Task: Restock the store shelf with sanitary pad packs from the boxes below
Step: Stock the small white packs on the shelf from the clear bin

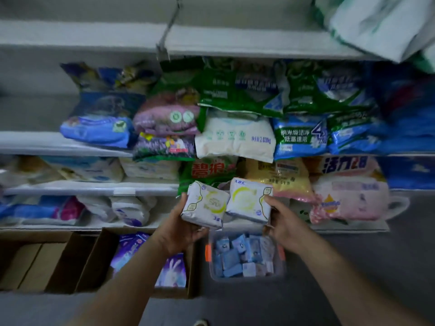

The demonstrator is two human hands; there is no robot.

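White-and-lime pad packs: left hand [182, 225] grips one pad pack [204, 204], right hand [283, 223] pinches another [248, 200], both lifted shelfward for stocking.

I see my left hand [186, 228] holding one pad pack [204, 204] just at nine o'clock of the second pack [249, 200] held by my right hand [283, 223], both before the shelf [89, 188]. Below them the plastic bin [246, 255] sits at three o'clock of the cardboard box [94, 260], another box [35, 260] farther toward nine.
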